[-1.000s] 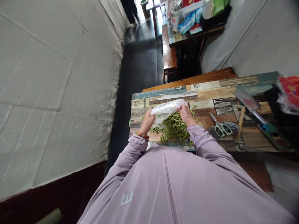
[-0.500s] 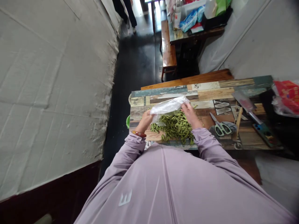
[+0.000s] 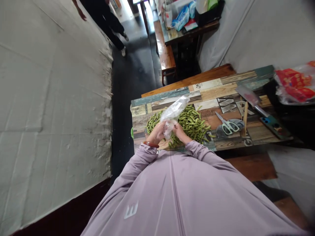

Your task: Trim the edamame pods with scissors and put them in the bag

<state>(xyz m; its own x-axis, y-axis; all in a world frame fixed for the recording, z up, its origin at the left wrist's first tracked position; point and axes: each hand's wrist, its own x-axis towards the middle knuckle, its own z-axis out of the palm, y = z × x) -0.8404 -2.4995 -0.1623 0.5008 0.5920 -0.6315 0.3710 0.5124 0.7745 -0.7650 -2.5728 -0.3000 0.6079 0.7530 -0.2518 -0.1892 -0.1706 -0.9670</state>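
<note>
A clear plastic bag (image 3: 175,109) is bunched between my two hands, over a pile of green soybean pods (image 3: 193,123) on the patterned table. My left hand (image 3: 158,131), with a reddish-brown bangle at the wrist, is closed on the bag's near end. Close beside it, my right hand (image 3: 179,131) also grips the gathered plastic. Pods spread out on both sides of the bag and partly under my hands. To the right of the pods lie scissors (image 3: 227,126) with pale green handles, on a grey cloth (image 3: 221,131).
Right of the scissors are wooden sticks (image 3: 245,118) and a cleaver (image 3: 248,95). A red-printed plastic bag (image 3: 295,82) lies at the far right. Beyond the table stand a bench (image 3: 164,49) and a second, cluttered table (image 3: 192,32). A person (image 3: 105,23) walks along the aisle at left.
My hands have come together and drawn nearer to me, gathering the bag that was stretched between them. More pods show at left. The person in the aisle is closer, and the view has shifted.
</note>
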